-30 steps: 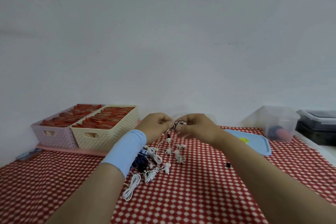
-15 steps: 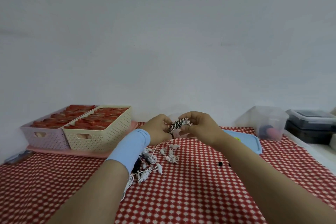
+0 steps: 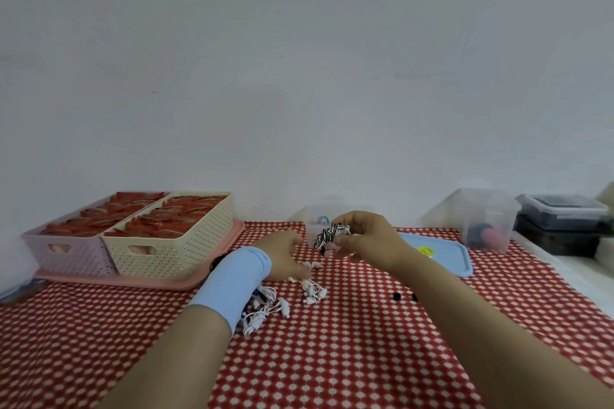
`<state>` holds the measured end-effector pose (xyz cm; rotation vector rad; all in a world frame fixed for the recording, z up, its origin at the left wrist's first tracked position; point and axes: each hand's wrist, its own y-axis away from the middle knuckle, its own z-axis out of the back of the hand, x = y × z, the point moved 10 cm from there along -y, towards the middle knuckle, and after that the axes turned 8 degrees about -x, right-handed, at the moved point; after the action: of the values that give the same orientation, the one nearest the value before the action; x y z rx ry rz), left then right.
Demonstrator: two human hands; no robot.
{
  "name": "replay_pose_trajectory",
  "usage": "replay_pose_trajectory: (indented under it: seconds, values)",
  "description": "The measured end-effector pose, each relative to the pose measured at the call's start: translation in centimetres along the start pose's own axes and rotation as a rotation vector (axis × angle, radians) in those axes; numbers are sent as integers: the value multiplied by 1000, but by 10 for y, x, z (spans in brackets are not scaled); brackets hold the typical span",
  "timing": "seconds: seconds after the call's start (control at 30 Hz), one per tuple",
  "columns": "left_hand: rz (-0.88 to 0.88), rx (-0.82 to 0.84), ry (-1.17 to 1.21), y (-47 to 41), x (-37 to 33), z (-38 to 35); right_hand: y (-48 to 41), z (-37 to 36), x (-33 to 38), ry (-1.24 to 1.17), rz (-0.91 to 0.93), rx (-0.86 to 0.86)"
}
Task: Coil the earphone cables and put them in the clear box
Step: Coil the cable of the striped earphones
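Note:
My right hand (image 3: 368, 239) pinches a coiled black-and-white striped earphone cable (image 3: 327, 234) and holds it above the table, just in front of a small clear box (image 3: 310, 226) with a blue cable inside. My left hand (image 3: 282, 252), with a light blue wrist sleeve, is lowered to the checked tablecloth, its fingertips by a tangle of white earphone cables (image 3: 312, 290). More white cables (image 3: 265, 305) and a dark one lie partly hidden under my left wrist.
A blue lid (image 3: 445, 256) lies right of my hands, with a larger clear box (image 3: 481, 212) behind it. Black containers (image 3: 561, 226) stand far right. A cream basket (image 3: 172, 249) and a pink basket (image 3: 69, 252) sit on a pink tray at left. Small black bits (image 3: 397, 296) lie on the cloth.
My left hand has let go of the striped coil and dropped to the white cables on the table. My right hand now holds the coil alone, slightly farther right.

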<state>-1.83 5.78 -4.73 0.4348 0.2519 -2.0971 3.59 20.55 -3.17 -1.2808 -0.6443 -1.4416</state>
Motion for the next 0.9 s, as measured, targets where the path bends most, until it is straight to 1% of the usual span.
replay_pose_trajectory:
  seconds: [0.1, 0.2, 0.23, 0.3, 0.37, 0.4, 0.47, 0.53, 0.63, 0.7, 0.77, 0.83, 0.9]
  values:
    - [-114, -103, 250, -3, -24, 9, 3, 3, 2, 2, -17, 26]
    - [-211, -101, 409, -8, -48, -4, 5, 21, -3, 111, -25, 9]
    - [-232, -97, 414, -9, -55, -10, 6, 27, -9, 166, -43, 7]
    - [-237, -94, 300, -14, -65, -26, 8, 42, -27, 344, -96, 3]
    - [-181, -65, 246, -18, -68, -43, 10, 55, -46, 547, -118, 3]
    - [-150, -49, 271, -20, -69, -51, 12, 62, -53, 599, -130, -8]
    - [-98, -50, 292, -23, -72, -63, 19, 75, -61, 633, -145, -49]
    - [-42, -41, 249, -24, -68, -71, 26, 79, -60, 663, -115, -63]
    - [34, 35, 185, -23, -62, -83, 35, 72, -62, 683, -82, 27]
    - [37, 37, 118, -20, -60, -80, 41, 65, -68, 712, -92, 95]
    - [12, -23, 95, -18, -58, -71, 43, 61, -71, 767, -82, 122]
    - [-41, -173, 103, -16, -58, -56, 42, 61, -72, 797, -66, 114]
    - [-125, -330, 167, -9, -61, -41, 41, 63, -72, 792, -56, 94]
